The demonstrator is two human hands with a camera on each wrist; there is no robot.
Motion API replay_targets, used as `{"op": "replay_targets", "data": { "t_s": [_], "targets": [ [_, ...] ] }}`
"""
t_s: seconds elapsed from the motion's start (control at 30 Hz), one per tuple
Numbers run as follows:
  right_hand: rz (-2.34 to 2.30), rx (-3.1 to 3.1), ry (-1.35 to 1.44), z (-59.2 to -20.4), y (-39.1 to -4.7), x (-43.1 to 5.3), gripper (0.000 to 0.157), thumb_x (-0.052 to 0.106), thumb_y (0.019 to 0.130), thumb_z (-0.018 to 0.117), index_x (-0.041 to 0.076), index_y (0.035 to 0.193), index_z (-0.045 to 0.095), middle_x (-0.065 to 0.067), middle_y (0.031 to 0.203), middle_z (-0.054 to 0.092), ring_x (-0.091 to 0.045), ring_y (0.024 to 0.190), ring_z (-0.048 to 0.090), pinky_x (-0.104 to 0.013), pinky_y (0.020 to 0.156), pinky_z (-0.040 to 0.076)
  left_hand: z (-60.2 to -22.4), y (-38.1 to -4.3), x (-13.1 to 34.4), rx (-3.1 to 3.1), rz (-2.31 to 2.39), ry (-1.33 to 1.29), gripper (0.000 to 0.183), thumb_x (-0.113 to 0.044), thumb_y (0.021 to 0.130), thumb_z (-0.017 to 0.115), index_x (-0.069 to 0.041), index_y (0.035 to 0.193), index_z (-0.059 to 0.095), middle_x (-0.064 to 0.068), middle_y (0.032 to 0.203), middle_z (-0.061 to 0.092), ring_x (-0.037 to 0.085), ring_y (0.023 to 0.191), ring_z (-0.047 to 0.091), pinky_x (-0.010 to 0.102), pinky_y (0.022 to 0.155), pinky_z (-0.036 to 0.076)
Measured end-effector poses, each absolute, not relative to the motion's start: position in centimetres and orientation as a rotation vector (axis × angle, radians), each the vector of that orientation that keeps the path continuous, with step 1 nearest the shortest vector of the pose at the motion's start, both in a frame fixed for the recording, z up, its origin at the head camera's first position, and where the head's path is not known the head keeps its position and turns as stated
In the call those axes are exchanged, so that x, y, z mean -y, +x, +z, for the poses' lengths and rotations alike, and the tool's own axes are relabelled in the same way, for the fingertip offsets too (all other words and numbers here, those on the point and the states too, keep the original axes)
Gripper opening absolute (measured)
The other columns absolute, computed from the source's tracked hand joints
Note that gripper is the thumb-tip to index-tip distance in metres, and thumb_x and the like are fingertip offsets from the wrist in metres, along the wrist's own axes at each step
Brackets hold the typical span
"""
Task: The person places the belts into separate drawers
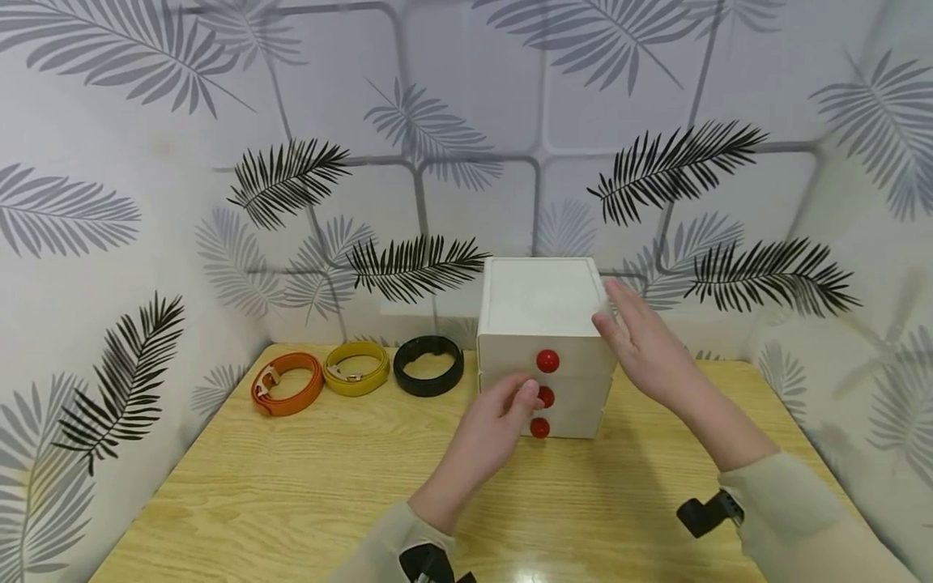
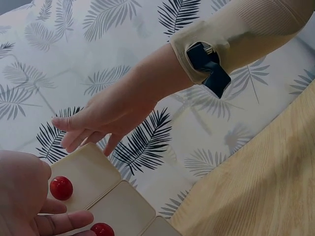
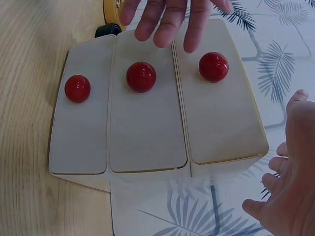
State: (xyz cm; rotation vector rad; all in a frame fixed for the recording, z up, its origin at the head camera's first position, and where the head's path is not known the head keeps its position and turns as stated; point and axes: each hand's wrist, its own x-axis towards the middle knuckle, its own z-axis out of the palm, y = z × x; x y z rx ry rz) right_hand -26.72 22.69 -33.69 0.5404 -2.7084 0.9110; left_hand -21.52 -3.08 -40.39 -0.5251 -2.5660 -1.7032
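Note:
A white cabinet of three stacked drawers (image 1: pixel 543 295) stands at the back of the table, each drawer front with a round red knob. The top knob (image 1: pixel 548 361) and bottom knob (image 1: pixel 539 427) show whole. My left hand (image 1: pixel 492 413) is in front of the middle knob (image 3: pixel 141 76) and partly hides it in the head view. In the right wrist view its loosely extended fingers hang apart from the knobs, holding nothing. My right hand (image 1: pixel 649 348) is at the cabinet's upper right side, fingers extended and thumb spread, also holding nothing. All drawer fronts sit flush.
Left of the cabinet lie three coiled belts: an orange belt (image 1: pixel 287 401), a yellow belt (image 1: pixel 357 387) and a black belt (image 1: pixel 428 387). The wooden table (image 1: pixel 328 486) meets a leaf-patterned wall covering (image 1: pixel 466 210) behind and at both sides.

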Motion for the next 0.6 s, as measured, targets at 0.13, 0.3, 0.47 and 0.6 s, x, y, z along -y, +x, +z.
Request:
{"op": "replay_targets", "data": {
  "t_s": [0.13,0.3,0.47,0.6],
  "targets": [
    [0.964,2.721,0.531,-33.4,-27.4,-22.6,0.077,0.051,0.120,0.038,0.005,0.177,0.013,-0.025,0.182,0.011,-0.048,0.167,0.010,-0.072,0.130,0.015,-40.5,-21.7,2.7,2.543,-1.795,-0.512,0.048,-0.046,0.119,0.048,-0.009,0.144,0.069,0.002,0.116,0.079,0.026,0.117,0.073,0.054,0.102,0.058],
    [1.020,2.733,0.507,-33.2,-28.2,-22.6,0.078,0.054,0.120,0.035,0.005,0.177,0.012,-0.025,0.182,0.009,-0.047,0.167,0.008,-0.072,0.130,0.013,-40.6,-21.9,2.2,2.490,-1.926,-0.487,0.048,-0.044,0.119,0.049,-0.007,0.141,0.069,0.003,0.114,0.079,0.031,0.117,0.072,0.053,0.103,0.059],
    [1.126,2.743,0.495,-33.0,-28.8,-22.3,0.078,0.055,0.119,0.033,0.009,0.178,0.011,-0.025,0.182,0.008,-0.049,0.166,0.009,-0.076,0.128,0.015,-40.7,-22.1,1.7,2.422,-2.081,-0.452,0.047,-0.042,0.119,0.052,-0.004,0.139,0.070,0.004,0.113,0.078,0.035,0.115,0.072,0.054,0.099,0.061],
    [1.183,2.763,0.450,-32.9,-29.2,-22.1,0.081,0.060,0.118,0.032,0.010,0.178,0.009,-0.025,0.182,0.005,-0.051,0.166,0.008,-0.078,0.127,0.013,-40.8,-22.2,1.3,2.381,-2.172,-0.416,0.046,-0.041,0.118,0.053,-0.003,0.137,0.070,0.006,0.114,0.077,0.031,0.113,0.071,0.053,0.099,0.061]
  ]
}}
